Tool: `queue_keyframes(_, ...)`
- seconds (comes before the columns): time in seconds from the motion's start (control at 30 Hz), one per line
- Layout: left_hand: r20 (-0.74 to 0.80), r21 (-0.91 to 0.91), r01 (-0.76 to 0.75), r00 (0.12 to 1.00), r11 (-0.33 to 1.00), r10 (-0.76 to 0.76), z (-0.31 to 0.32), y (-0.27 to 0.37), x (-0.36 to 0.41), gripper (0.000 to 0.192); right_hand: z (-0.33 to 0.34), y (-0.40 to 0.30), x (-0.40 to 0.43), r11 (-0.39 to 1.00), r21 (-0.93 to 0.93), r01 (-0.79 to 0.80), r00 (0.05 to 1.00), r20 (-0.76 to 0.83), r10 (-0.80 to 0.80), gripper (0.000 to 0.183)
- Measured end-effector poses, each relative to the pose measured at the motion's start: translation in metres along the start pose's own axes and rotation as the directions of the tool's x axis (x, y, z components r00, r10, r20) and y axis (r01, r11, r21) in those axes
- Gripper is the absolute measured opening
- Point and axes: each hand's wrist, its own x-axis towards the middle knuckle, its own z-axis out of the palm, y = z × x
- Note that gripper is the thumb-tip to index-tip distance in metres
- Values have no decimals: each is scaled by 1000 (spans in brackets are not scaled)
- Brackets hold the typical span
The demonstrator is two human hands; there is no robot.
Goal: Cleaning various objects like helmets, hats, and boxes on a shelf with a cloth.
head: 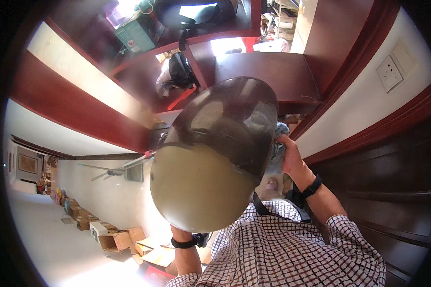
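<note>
In front of me a beige open-face helmet [201, 186] is held up, its dark, glossy tinted visor [230, 118] pointing away. Scratches and smudges mark the visor. My left hand [180, 233] supports the helmet from below; its fingers are hidden behind the shell. At the visor's right edge my right hand [291, 154] grips a grey-blue cloth [276, 158], the thumb lying over it. Part of the cloth is hidden by the visor, so I cannot tell how far it reaches underneath. A dark strap [260, 205] hangs below the helmet.
A dark red shelf unit [265, 68] stands ahead, holding a teal box [136, 37], a black bag [179, 68] and a red strip-like object [182, 97]. Right are a wall socket [390, 73] and dark door [388, 211]. Left, a folding rack [118, 172] and several cardboard boxes [118, 239] occupy the floor.
</note>
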Motion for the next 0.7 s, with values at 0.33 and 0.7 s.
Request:
queue_keyframes(0.33, -26, -864, 147, 943, 482, -333, 24, 21, 34, 47, -22, 6, -2, 948, -280, 153, 968, -151, -201, 24)
queue_keyframes(0.7, -41, -856, 124, 952, 502, -304, 45, 21, 36, 49, 2, 6, -9, 962, -248, 118, 966, -195, -169, 22)
